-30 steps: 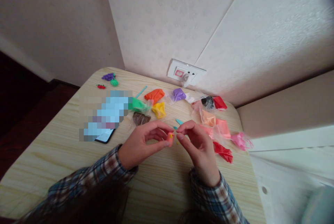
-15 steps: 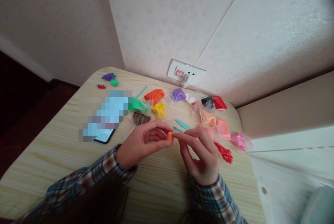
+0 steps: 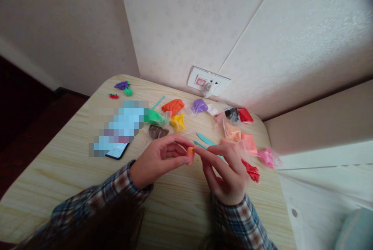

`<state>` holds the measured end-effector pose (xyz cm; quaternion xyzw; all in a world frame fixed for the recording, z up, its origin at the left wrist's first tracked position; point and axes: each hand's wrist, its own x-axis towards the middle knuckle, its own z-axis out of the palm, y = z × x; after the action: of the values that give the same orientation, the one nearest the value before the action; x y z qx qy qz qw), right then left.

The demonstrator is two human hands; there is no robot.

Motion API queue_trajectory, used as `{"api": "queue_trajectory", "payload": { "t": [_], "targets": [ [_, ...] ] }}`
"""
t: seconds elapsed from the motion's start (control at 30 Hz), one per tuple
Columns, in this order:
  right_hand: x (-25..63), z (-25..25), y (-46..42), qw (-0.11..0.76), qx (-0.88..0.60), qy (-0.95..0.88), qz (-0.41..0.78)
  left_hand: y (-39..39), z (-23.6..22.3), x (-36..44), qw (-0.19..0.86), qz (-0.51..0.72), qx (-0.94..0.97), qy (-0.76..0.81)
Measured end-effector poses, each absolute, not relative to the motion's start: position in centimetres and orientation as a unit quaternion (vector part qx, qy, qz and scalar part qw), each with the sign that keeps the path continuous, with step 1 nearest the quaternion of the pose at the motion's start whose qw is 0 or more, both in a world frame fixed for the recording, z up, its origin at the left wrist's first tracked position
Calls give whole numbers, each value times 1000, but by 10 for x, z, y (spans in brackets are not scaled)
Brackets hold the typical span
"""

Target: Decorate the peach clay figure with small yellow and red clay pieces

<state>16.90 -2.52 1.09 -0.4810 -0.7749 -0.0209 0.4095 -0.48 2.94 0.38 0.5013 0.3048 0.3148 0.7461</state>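
Note:
Near the middle of the table, my left hand point(image 3: 161, 160) pinches a small coral-pink piece of modelling clay point(image 3: 190, 157) between thumb and fingers. A yellow spot of clay shows at its top. My right hand point(image 3: 225, 168) is closed in a loose pinch, its index fingertip at that yellow spot. Whether a tiny bit lies between its thumb and index finger is hidden. Just behind the right hand lie a turquoise clay knife point(image 3: 204, 138) and a thinner turquoise tool point(image 3: 199, 145), partly covered. Tiny yellow crumbs rest on the table beneath.
Bags of coloured clay, among them yellow point(image 3: 178, 122), orange point(image 3: 173, 106), green point(image 3: 155, 117), purple point(image 3: 199, 105) and red point(image 3: 251, 171), form an arc on the table point(image 3: 175, 203). Left lies a phone point(image 3: 118, 151), partly blurred. Clay grapes point(image 3: 121, 85) sit at the far left corner.
The right fingers have shifted slightly around the yellow spot, and more of a turquoise tool shows beneath the right hand. The left hand keeps its hold on the clay.

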Motion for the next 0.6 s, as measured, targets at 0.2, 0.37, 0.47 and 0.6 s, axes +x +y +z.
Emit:
{"api": "queue_trajectory", "payload": {
  "t": [0.2,0.37,0.47,0.6],
  "targets": [
    [169,9,-24,401,-464,-789,-34,29,5,-5,750,314,496,305],
    [171,9,-27,415,-483,-771,-21,30,5,-6,752,308,492,312],
    [171,9,-27,410,-469,-782,-10,30,5,-5,755,316,490,301],
    [170,9,-27,418,-461,-783,7,30,4,-5,755,316,490,298]
  ]
}}
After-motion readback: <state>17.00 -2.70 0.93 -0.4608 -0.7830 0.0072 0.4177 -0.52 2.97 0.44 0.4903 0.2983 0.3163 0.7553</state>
